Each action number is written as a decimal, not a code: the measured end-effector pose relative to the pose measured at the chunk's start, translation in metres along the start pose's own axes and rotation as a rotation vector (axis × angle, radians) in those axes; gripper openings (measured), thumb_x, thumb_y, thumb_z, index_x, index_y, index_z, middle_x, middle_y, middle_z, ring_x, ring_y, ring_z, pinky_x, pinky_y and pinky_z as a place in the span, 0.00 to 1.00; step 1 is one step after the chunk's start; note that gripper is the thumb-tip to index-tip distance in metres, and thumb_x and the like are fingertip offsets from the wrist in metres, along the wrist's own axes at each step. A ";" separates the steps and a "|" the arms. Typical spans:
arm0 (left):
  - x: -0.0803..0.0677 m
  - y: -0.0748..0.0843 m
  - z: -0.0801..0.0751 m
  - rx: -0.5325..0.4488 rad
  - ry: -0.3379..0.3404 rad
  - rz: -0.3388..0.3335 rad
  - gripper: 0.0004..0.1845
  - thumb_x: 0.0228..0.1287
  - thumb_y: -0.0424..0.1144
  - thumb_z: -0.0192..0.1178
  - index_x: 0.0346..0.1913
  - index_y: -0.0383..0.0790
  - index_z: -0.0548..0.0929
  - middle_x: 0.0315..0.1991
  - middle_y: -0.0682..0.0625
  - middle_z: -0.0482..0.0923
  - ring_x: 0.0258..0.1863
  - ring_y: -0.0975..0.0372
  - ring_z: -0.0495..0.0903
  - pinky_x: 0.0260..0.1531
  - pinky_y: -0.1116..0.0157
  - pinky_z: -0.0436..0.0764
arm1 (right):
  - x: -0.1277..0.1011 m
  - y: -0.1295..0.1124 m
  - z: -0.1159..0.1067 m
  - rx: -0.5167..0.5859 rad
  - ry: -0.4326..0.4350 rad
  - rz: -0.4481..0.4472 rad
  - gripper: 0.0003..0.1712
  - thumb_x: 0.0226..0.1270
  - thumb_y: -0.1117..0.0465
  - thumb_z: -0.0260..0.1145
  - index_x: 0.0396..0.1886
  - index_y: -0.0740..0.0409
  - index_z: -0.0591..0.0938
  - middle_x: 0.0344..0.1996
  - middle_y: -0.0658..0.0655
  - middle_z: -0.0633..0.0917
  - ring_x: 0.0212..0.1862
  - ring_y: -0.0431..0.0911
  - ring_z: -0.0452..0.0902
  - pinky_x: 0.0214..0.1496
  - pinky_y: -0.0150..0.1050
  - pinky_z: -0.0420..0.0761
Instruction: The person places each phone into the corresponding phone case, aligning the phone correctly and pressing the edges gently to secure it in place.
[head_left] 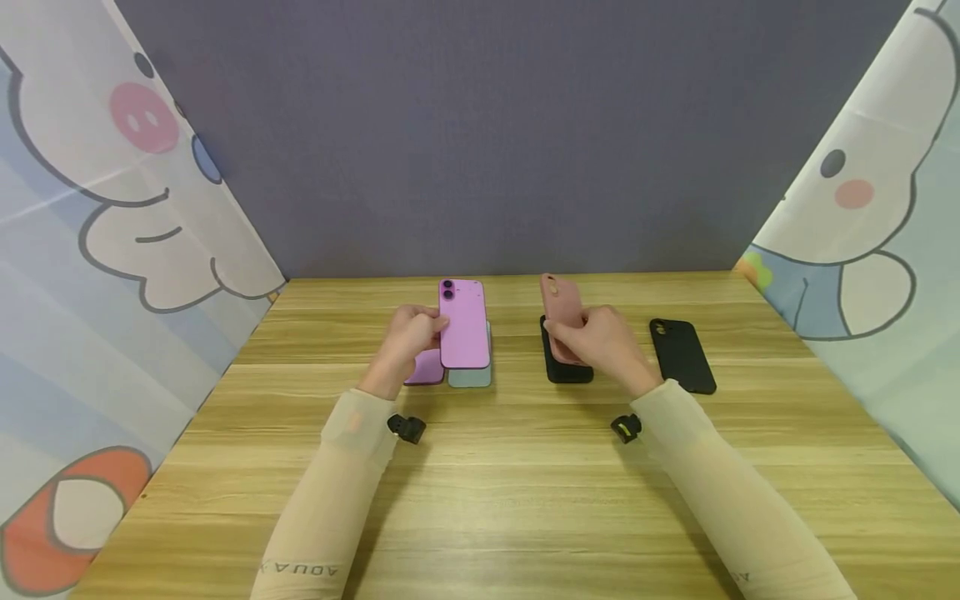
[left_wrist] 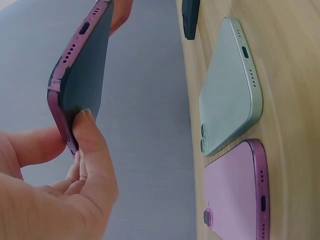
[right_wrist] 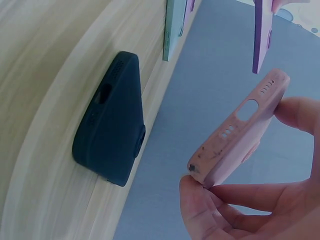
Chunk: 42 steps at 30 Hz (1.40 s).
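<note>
My left hand (head_left: 411, 335) holds a pink phone (head_left: 463, 322) by its edge, lifted above the table, back side up; in the left wrist view thumb and fingers pinch its corner (left_wrist: 75, 115). Under it on the table lie a pale green phone (head_left: 471, 375) (left_wrist: 227, 85) and another pink phone (head_left: 424, 368) (left_wrist: 237, 195). My right hand (head_left: 600, 340) grips a salmon-pink phone case (head_left: 562, 310) (right_wrist: 240, 135), raised above a black case (head_left: 566, 367) (right_wrist: 110, 125) that lies on the wood.
A second black case (head_left: 682, 354) lies to the right on the wooden table (head_left: 487, 492). A grey wall stands behind, with cartoon-printed curtains (head_left: 90, 250) on both sides. Both forearms wear beige sleeves with small wrist cameras.
</note>
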<state>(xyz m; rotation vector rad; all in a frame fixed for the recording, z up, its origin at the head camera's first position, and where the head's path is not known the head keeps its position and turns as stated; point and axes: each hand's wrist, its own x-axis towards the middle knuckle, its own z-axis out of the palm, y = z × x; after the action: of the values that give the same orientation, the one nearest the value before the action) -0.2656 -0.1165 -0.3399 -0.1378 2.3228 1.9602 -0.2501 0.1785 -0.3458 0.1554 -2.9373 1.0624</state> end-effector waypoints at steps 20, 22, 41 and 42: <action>0.001 -0.002 0.013 -0.060 -0.017 0.008 0.23 0.73 0.30 0.55 0.66 0.19 0.72 0.55 0.33 0.78 0.46 0.53 0.81 0.55 0.55 0.82 | -0.001 -0.014 0.006 0.000 0.039 -0.044 0.35 0.67 0.31 0.62 0.41 0.60 0.85 0.31 0.59 0.87 0.30 0.50 0.80 0.30 0.41 0.78; 0.001 -0.002 0.015 -0.064 -0.018 0.007 0.23 0.73 0.30 0.55 0.66 0.19 0.71 0.55 0.33 0.78 0.45 0.53 0.82 0.54 0.55 0.82 | -0.002 -0.016 0.007 0.000 0.039 -0.049 0.34 0.67 0.31 0.62 0.40 0.60 0.85 0.32 0.59 0.87 0.31 0.50 0.80 0.31 0.41 0.78; -0.006 0.007 0.028 -0.041 -0.043 0.021 0.20 0.73 0.31 0.57 0.63 0.22 0.75 0.52 0.34 0.79 0.42 0.51 0.84 0.53 0.54 0.82 | -0.007 -0.029 0.014 0.053 0.043 -0.089 0.33 0.67 0.32 0.63 0.42 0.60 0.85 0.32 0.58 0.87 0.32 0.49 0.81 0.33 0.41 0.80; -0.007 0.007 0.029 -0.041 -0.043 0.022 0.20 0.73 0.31 0.57 0.62 0.22 0.75 0.52 0.34 0.80 0.43 0.51 0.84 0.53 0.54 0.82 | -0.008 -0.030 0.014 0.057 0.043 -0.091 0.33 0.67 0.32 0.63 0.42 0.60 0.85 0.33 0.58 0.87 0.32 0.49 0.81 0.33 0.41 0.80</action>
<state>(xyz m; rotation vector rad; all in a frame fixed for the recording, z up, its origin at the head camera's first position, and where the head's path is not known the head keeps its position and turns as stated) -0.2596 -0.0869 -0.3367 -0.0728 2.2683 2.0006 -0.2391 0.1471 -0.3380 0.2615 -2.8335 1.1232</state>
